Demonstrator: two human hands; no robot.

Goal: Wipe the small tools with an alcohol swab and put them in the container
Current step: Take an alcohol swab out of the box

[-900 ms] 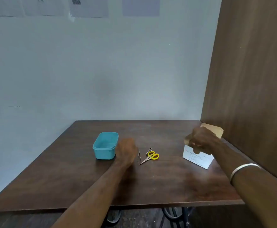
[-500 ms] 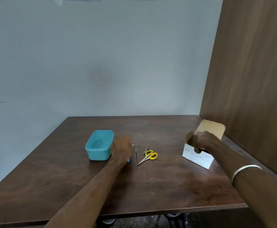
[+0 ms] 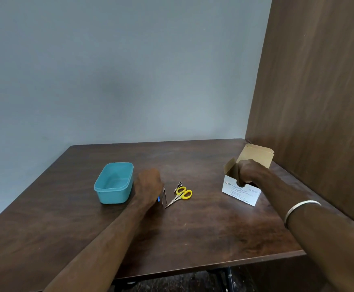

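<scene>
A teal plastic container stands open and empty at the table's left middle. My left hand rests on the table just right of it, over a small blue-tipped tool that is mostly hidden; whether the fingers grip it I cannot tell. Metal tweezers lie beside that hand, then yellow-handled scissors and a small nail clipper. My right hand reaches into the open white alcohol swab box at the right; its fingertips are hidden inside.
The dark wooden table meets a grey wall at the back and a brown wooden panel close behind the swab box on the right. A metal bangle circles my right wrist.
The view has tilted down and the objects sit a little left and higher. My right hand has sunk deeper into the swab box. My left hand stays by the tweezers.
</scene>
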